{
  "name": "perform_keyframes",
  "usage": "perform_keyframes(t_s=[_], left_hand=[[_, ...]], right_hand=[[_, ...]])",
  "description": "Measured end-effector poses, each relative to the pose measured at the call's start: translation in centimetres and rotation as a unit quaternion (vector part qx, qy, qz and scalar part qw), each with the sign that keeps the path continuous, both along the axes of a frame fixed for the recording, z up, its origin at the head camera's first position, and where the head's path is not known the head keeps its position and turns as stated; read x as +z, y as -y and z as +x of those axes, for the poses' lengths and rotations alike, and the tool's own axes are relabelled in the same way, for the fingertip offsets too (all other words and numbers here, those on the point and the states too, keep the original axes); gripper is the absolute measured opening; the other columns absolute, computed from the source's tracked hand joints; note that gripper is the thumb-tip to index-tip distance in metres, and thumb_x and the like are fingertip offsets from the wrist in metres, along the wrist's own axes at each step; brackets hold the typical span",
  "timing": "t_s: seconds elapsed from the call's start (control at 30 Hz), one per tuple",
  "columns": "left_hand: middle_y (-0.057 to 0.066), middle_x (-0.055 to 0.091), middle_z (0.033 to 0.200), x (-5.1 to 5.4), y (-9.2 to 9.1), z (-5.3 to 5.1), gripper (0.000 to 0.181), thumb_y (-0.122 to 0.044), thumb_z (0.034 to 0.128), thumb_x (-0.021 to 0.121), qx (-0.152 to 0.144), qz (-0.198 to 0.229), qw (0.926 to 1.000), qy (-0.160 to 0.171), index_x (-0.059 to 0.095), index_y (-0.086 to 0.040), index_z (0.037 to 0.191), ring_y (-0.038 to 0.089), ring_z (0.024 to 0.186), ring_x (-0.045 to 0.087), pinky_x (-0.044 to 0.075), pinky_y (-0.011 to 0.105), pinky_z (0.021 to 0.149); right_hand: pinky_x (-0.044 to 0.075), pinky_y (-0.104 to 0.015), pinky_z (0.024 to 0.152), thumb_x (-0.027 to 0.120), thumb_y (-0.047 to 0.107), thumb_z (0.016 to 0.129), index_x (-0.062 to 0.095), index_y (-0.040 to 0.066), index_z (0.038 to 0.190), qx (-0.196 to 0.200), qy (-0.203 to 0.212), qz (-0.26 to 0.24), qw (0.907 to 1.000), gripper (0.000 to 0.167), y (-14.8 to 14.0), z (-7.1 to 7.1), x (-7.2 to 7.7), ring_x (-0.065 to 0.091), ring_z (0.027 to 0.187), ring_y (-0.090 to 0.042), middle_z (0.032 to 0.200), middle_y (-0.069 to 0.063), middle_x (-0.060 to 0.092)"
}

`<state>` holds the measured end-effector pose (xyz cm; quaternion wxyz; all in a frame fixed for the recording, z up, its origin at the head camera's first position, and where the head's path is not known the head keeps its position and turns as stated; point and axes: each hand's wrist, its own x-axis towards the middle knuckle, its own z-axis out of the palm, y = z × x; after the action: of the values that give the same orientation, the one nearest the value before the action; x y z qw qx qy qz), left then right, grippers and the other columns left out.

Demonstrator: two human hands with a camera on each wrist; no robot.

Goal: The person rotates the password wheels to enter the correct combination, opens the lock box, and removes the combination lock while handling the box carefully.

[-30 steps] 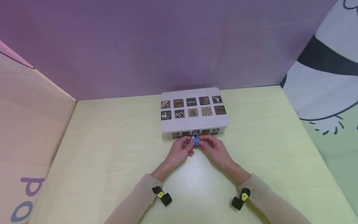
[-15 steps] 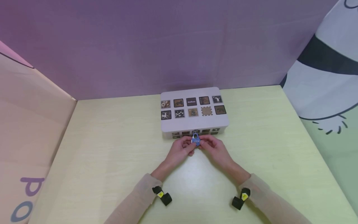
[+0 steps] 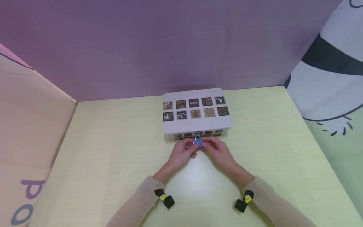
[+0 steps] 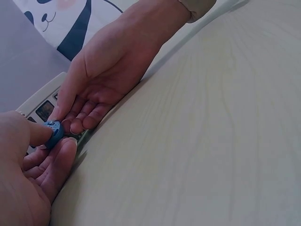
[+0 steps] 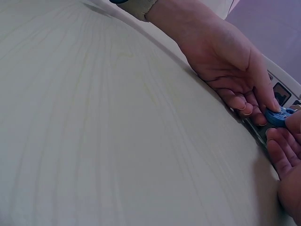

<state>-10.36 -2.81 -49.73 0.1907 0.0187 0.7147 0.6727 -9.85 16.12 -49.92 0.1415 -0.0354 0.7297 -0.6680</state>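
Two beige sleeves, left (image 3: 136,201) and right (image 3: 279,201), come in over the near part of the table (image 3: 113,142), both cut off below along with the table's near edge. Each wrist wears one black camera, left (image 3: 169,202) and right (image 3: 241,206), with one yellow mark on its strap. Farther in are two bare hands, angled toward each other. The left hand (image 3: 181,153) pinches one blue padlock (image 3: 199,143) between thumb and fingers, and the right hand (image 3: 219,153) grips its other side; some fingertips are hidden behind it. The padlock stands loop up at the middle of the front of one white box (image 3: 195,125); its dials are too small to read, and whether the loop passes through anything cannot be made out. The box sits by the middle of the table's far edge. Ten square pictures fill its lid in two rows of five; those on its front are partly covered, so their count is uncertain. Beyond the far edge hangs one purple backdrop (image 3: 153,47). Two printed panels, left (image 3: 31,126) and right (image 3: 337,94), flank the table's far corners, their designs cut off.
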Motion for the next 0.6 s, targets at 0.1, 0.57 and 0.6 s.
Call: perform_keyframes(t_s=[0.1, 0.57, 0.6], left_hand=[[0.016, 0.069, 0.098, 0.15, 0.06, 0.08, 0.027, -0.01, 0.1011, 0.065, 0.0, 0.002, 1.0, 0.004, 0.063, 0.008, 0.121, 0.014, 0.074, 0.065, 0.063, 0.025, 0.071], [0.015, 0.067, 0.102, 0.33, 0.12, 0.03, 0.03, -0.009, 0.1012, 0.064, -0.008, -0.002, 0.9999, 0.01, 0.06, 0.006, 0.127, 0.015, 0.078, 0.065, 0.064, 0.026, 0.074], [0.015, 0.067, 0.102, 0.35, 0.12, 0.06, 0.03, -0.009, 0.1012, 0.065, -0.006, -0.001, 0.9999, 0.01, 0.06, 0.006, 0.126, 0.015, 0.078, 0.065, 0.064, 0.026, 0.074]], right_hand=[[0.059, -0.024, 0.096, 0.058, 0.005, 0.103, 0.059, -0.007, 0.13, 0.0, 0.002, 0.001, 1.0, 0.03, 0.02, 0.12, 0.21, 0.068, 0.104, -0.014, 0.128, -0.025, 0.064], [0.059, -0.024, 0.096, 0.058, 0.006, 0.103, 0.059, -0.006, 0.13, -0.001, 0.005, 0.005, 1.0, 0.03, -0.03, 0.13, 0.25, 0.068, 0.104, -0.016, 0.126, -0.024, 0.064], [0.059, -0.024, 0.096, 0.058, 0.005, 0.103, 0.059, -0.007, 0.13, -0.001, 0.005, 0.004, 1.0, 0.03, -0.03, 0.12, 0.24, 0.068, 0.104, -0.016, 0.126, -0.024, 0.064]])
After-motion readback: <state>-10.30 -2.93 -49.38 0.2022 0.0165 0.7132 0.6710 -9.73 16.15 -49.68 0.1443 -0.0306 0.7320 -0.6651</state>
